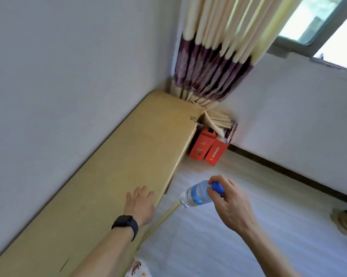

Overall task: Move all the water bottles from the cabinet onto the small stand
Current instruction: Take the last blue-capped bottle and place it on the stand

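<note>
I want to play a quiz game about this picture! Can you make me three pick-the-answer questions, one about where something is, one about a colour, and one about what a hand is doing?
1. Where are the red boxes?
A. On top of the cabinet
B. On the floor past the cabinet's far end
C. In the person's hand

2. What colour is the cap of the water bottle?
A. Blue
B. Green
C. White

3. What is the left hand doing?
A. Holding the bottle
B. Pulling the curtain
C. Lying open on the cabinet top

Answers: 1 B, they stand on the floor under the curtain. 2 A, blue cap beside the right hand, which grips the bottle. 3 C, fingers flat, nothing in it.
</note>
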### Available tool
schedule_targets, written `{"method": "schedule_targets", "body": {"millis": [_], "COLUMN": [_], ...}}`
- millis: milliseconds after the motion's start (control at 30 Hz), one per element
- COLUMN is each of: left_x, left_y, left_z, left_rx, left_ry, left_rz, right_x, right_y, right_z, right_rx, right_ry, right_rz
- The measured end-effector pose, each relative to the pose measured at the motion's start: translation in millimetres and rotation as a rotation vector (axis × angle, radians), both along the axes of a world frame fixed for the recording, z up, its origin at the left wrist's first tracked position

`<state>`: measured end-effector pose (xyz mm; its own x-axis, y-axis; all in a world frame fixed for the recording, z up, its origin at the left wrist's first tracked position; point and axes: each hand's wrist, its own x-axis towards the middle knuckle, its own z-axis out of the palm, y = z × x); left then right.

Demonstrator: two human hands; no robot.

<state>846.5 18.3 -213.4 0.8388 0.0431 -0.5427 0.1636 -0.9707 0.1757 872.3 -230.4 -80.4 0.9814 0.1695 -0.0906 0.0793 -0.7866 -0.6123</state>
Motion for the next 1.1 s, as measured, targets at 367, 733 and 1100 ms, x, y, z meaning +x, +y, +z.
{"method": "schedule_targets", "body": {"millis": [367, 733, 1100], "left_x": [34, -87, -182], "left_y": [-370, -692, -964], "left_z": [175, 270, 310], "left_rx": [-0.133, -0.23, -0.469], "left_ry": [-0.534, -0.682, -0.705], "left_rz": [-0.736, -1.23, -1.563], "right_x": [-140, -380, -541], "right_y": [-303, -556, -711], "right_z": [113, 180, 216], "right_rx": [-0.162, -0.319, -0.532], "right_ry": [-0.407, -0.479, -0.412], "right_rz": [-0.584, -1.174, -1.614]}}
